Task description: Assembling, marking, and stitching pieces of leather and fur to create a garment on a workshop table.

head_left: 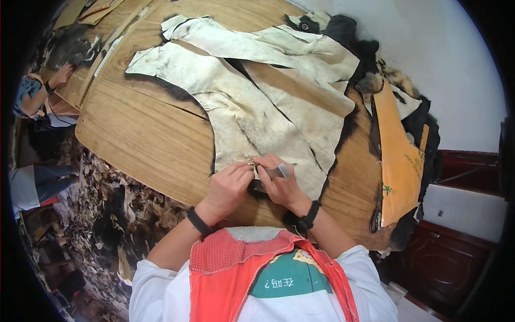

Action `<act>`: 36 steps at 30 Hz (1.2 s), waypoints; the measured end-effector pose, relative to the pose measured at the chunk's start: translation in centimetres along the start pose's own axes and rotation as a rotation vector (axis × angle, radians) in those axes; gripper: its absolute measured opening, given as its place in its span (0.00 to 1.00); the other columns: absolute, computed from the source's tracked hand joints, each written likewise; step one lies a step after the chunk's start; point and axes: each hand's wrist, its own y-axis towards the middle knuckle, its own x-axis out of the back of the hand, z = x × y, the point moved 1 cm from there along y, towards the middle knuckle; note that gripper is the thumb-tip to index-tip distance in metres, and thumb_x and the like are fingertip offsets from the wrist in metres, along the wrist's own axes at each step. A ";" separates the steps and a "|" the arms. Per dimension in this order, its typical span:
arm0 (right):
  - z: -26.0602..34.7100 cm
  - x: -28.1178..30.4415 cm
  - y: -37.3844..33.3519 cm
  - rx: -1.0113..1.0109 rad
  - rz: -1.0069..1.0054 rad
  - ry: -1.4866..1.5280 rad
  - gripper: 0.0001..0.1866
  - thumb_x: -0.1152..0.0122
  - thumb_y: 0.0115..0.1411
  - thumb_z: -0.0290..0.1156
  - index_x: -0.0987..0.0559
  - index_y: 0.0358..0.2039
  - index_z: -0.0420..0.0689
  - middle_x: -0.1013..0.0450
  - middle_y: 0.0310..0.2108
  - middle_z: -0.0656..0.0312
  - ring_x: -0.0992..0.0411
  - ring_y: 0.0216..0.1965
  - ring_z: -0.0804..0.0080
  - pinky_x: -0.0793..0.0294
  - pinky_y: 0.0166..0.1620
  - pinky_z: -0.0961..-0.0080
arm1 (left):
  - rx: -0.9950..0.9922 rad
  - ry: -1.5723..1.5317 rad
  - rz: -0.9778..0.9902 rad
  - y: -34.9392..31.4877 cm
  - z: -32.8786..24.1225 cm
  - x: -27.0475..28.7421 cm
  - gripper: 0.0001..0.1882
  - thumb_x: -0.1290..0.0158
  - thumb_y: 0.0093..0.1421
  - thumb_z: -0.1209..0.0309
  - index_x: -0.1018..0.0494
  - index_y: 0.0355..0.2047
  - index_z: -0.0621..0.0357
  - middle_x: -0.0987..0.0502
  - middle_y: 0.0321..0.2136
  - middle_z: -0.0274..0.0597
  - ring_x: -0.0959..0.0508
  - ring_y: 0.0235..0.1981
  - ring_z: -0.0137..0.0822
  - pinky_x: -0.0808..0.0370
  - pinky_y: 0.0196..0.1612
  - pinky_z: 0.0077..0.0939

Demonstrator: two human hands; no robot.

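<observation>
— When we look down, what do we see under our hands?

— We see a big pale hide (257, 102), skin side up, spread flat on the wooden table (139, 134). Black fur shows along its edges.

— Where are our hands on it?

— Both are at the near edge of the hide, close together. Our left hand (229, 185) has its fingers curled down, pinching the hide's edge. Our right hand (279, 182) is shut around a small grey metal tool (279, 172), just beside the left fingers.

— So the hide is in our grip?

— Only its near edge. The rest lies away from us, across the table.

— What else is around?

— An orange card sheet (399, 155) lies at the right, on dark fur pieces (424, 123). Far left, another person's hand (61, 75) rests on a dark fur (70, 48).
</observation>
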 end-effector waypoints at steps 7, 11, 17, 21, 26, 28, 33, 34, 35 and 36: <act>-1.0 -0.7 3.5 0.078 -0.021 -0.131 0.09 0.43 0.64 0.28 0.22 0.43 0.40 0.24 0.29 0.46 0.24 0.30 0.48 0.25 0.31 0.59 | 0.180 -0.333 -0.052 0.5 0.8 0.7 0.10 0.46 0.51 0.83 0.23 0.35 0.60 0.19 0.37 0.47 0.18 0.40 0.44 0.21 0.41 0.31; -1.1 -0.3 3.3 -0.061 0.035 -0.034 0.11 0.45 0.65 0.33 0.22 0.43 0.40 0.25 0.28 0.45 0.24 0.32 0.45 0.25 0.34 0.58 | 0.694 -0.894 -0.196 0.2 2.5 0.2 0.06 0.50 0.65 0.79 0.25 0.40 0.63 0.19 0.36 0.43 0.19 0.36 0.33 0.22 0.41 0.26; -0.3 1.3 3.5 -0.174 0.097 0.173 0.10 0.46 0.65 0.30 0.23 0.42 0.39 0.25 0.31 0.48 0.25 0.34 0.50 0.26 0.40 0.61 | 1.050 -1.195 -0.230 1.3 5.1 1.3 0.09 0.53 0.70 0.73 0.27 0.46 0.64 0.20 0.43 0.43 0.19 0.41 0.30 0.22 0.46 0.25; -0.7 1.6 2.7 -0.125 0.039 0.270 0.08 0.47 0.64 0.31 0.23 0.39 0.41 0.25 0.31 0.50 0.25 0.34 0.48 0.26 0.39 0.62 | 0.997 -1.160 -0.096 2.2 4.1 2.7 0.16 0.58 0.74 0.64 0.25 0.43 0.63 0.18 0.41 0.45 0.19 0.40 0.31 0.23 0.46 0.27; 2.4 4.0 0.4 -0.285 -0.004 0.300 0.11 0.45 0.65 0.34 0.23 0.34 0.39 0.28 0.25 0.50 0.25 0.30 0.56 0.27 0.36 0.65 | 0.650 -0.891 0.238 0.7 1.2 5.7 0.19 0.51 0.71 0.60 0.24 0.46 0.65 0.20 0.34 0.37 0.24 0.32 0.27 0.26 0.41 0.27; 4.2 5.1 0.3 -0.472 -0.034 0.343 0.15 0.44 0.65 0.36 0.22 0.26 0.39 0.30 0.18 0.52 0.26 0.22 0.59 0.29 0.29 0.65 | 0.654 -0.951 0.409 1.9 -1.0 6.2 0.17 0.48 0.69 0.62 0.25 0.48 0.64 0.22 0.32 0.36 0.25 0.31 0.26 0.27 0.38 0.26; 6.7 2.0 0.8 -0.554 -0.192 0.300 0.24 0.39 0.64 0.49 0.20 0.27 0.38 0.27 0.17 0.51 0.28 0.17 0.65 0.32 0.24 0.67 | 0.447 -0.939 0.843 4.7 -2.2 6.1 0.24 0.41 0.65 0.56 0.28 0.49 0.64 0.25 0.25 0.39 0.26 0.26 0.29 0.28 0.31 0.28; 7.2 1.7 1.0 -0.562 -0.220 0.294 0.24 0.39 0.64 0.49 0.20 0.27 0.38 0.27 0.17 0.51 0.28 0.17 0.65 0.32 0.24 0.67 | 0.405 -0.894 0.904 4.6 -1.6 6.0 0.23 0.43 0.65 0.55 0.28 0.46 0.65 0.25 0.24 0.42 0.26 0.25 0.32 0.28 0.31 0.30; 7.8 1.4 1.5 -0.573 -0.297 0.544 0.20 0.37 0.64 0.46 0.20 0.29 0.39 0.30 0.18 0.59 0.31 0.21 0.76 0.33 0.26 0.73 | 0.363 -0.847 0.963 4.6 -1.1 6.1 0.23 0.45 0.66 0.54 0.28 0.43 0.65 0.26 0.23 0.45 0.26 0.25 0.35 0.28 0.31 0.31; 8.2 1.0 1.8 -0.572 -0.374 0.794 0.17 0.35 0.64 0.43 0.21 0.32 0.40 0.33 0.19 0.67 0.35 0.25 0.87 0.34 0.28 0.79 | 0.342 -0.843 0.986 4.6 -0.4 6.3 0.23 0.45 0.66 0.54 0.28 0.43 0.65 0.26 0.23 0.45 0.26 0.25 0.35 0.28 0.31 0.31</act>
